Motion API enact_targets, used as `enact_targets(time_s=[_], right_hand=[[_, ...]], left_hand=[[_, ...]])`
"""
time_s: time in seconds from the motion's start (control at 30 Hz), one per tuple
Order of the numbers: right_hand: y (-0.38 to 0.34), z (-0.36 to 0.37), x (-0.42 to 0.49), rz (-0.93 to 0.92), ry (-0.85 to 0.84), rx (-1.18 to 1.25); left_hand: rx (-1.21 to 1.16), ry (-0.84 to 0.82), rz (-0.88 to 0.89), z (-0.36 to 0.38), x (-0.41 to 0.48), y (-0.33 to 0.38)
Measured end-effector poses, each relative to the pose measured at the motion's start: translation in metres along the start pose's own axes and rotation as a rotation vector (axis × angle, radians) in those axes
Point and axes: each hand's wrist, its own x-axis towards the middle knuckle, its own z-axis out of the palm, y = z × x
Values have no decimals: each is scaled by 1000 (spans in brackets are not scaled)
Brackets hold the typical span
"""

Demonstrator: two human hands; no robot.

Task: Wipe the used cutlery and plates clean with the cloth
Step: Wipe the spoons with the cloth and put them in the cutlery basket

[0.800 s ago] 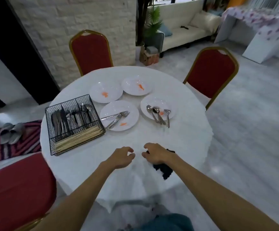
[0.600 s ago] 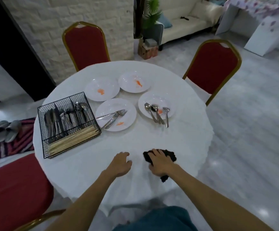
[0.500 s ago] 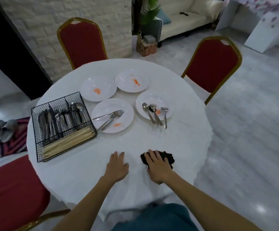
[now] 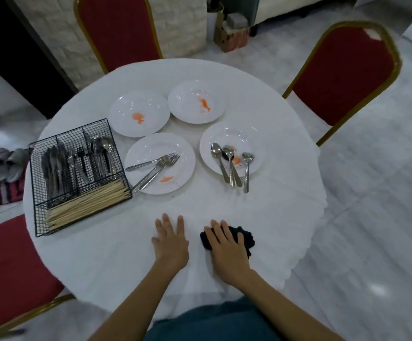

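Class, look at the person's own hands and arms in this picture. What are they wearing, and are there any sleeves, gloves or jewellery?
The left hand and right hand are bare: no gloves, rings, watch or bands show. No sleeves are in view, right up to the frame's edge. Teal-blue clothing shows at the bottom between the arms.

The left hand (image 4: 171,244) and right hand (image 4: 227,253) lie flat, palms down.
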Motion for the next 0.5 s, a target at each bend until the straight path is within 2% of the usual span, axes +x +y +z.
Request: enact_targets(time_s=[0.2, 0.33, 0.43, 0.5], right_hand=[[10, 18, -3, 43, 228, 216], [22, 27, 0, 58, 393, 368], [30, 23, 2, 12, 413, 479], [31, -1, 1, 76, 376, 622]], left_hand=[[-2, -20, -19, 2, -2, -2], [-59, -101, 12, -10, -1, -4], [-219, -172, 69, -37, 3, -15], [-346, -51, 88, -61, 10, -27]])
